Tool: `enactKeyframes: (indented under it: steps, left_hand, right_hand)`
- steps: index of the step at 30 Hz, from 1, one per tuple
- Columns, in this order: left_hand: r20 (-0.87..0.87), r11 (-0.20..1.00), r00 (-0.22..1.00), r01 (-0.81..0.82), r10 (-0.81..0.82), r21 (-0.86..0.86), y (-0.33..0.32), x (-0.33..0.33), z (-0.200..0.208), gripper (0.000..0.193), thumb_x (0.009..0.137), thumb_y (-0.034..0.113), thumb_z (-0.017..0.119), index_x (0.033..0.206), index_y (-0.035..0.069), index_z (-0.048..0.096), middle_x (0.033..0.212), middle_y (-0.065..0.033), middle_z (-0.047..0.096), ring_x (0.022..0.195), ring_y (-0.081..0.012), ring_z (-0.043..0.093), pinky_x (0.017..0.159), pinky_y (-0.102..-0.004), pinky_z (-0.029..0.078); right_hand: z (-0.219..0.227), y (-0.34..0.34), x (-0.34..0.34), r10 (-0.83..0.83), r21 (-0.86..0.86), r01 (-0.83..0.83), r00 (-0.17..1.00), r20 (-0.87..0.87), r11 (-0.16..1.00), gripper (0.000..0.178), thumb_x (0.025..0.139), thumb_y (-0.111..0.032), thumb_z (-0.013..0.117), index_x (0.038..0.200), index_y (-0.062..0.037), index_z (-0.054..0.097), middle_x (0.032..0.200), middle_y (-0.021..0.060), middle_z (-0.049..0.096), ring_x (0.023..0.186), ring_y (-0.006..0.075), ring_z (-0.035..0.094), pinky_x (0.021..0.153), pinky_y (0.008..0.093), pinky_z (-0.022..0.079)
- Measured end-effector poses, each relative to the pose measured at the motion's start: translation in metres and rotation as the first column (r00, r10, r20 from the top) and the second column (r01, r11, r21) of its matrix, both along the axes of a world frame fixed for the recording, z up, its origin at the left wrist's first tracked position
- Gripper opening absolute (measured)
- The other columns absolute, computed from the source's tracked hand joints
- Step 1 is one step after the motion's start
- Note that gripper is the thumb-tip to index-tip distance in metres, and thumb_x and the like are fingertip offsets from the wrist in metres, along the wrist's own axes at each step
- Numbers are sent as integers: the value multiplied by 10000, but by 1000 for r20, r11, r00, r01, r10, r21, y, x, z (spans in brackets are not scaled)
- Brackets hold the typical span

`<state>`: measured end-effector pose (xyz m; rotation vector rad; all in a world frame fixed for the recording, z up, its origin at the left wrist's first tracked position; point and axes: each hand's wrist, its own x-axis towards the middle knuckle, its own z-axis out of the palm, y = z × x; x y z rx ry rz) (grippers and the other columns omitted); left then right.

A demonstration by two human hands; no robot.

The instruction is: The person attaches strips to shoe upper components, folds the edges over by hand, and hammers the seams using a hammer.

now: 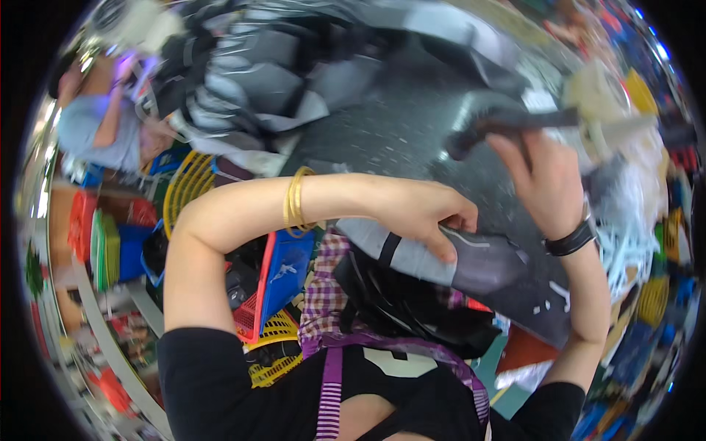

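My left hand (434, 218) reaches in from the left, thumb and fingers pinched on a soft panel (482, 268) in light and dark grey. A black band crosses the panel's light part, and its lower side rests over the table's near edge. To the right, my right hand (548, 180) is raised above the table and closed round a dark, bent tool (507, 121). Motion smears the tool, so its kind cannot be made out. Below the panel, shiny black material (397, 294) hangs near my lap.
Grey and black pieces (272, 66) are heaped at the table's (368, 140) far left. Blue (290, 268) and yellow baskets (272, 364) stand at my left. Pale blue strips (625, 246) and clear plastic lie at the right. Another person (99, 125) sits at the far left.
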<state>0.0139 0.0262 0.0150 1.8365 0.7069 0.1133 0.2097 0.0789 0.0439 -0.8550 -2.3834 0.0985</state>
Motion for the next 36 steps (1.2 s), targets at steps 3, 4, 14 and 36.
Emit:
enactKeyframes:
  steps: [3, 4, 14, 36]
  left_hand:
    - [79, 984, 997, 36, -22, -174, -5, 20, -9, 343, 808, 233, 707, 998, -13, 561, 892, -105, 604, 825, -240, 583, 740, -355, 456]
    - [81, 994, 996, -35, 43, -101, -8, 26, -12, 286, 821, 212, 692, 967, 0, 567, 867, -94, 594, 809, -239, 577, 725, -352, 458]
    - [93, 867, 990, -138, 106, 479, -22, 49, -28, 342, 811, 135, 668, 1097, -11, 551, 879, -126, 572, 834, -311, 581, 708, -390, 482]
    - [114, 694, 969, 72, -218, 716, 0, 55, -53, 164, 721, 89, 667, 875, 65, 617, 885, -13, 578, 721, -178, 569, 541, -303, 484]
  right_hand:
    - [49, -30, 22, -25, -379, 11, 999, -32, 925, 204, 854, -124, 647, 995, 23, 660, 814, 159, 684, 741, 238, 671, 650, 316, 485]
    - [58, -38, 42, -8, -419, 28, 999, 50, 908, 221, 850, -117, 648, 1014, 31, 661, 865, 135, 697, 772, 167, 660, 679, 291, 489]
    - [25, -102, 100, 198, -464, 47, 864, 463, 884, 452, 711, -130, 624, 1155, -50, 617, 708, 29, 490, 622, 184, 548, 514, 330, 463]
    - [18, -103, 100, -20, -735, 168, 978, 206, 657, 255, 669, -10, 668, 921, -21, 626, 790, 121, 606, 712, 323, 607, 651, 373, 457]
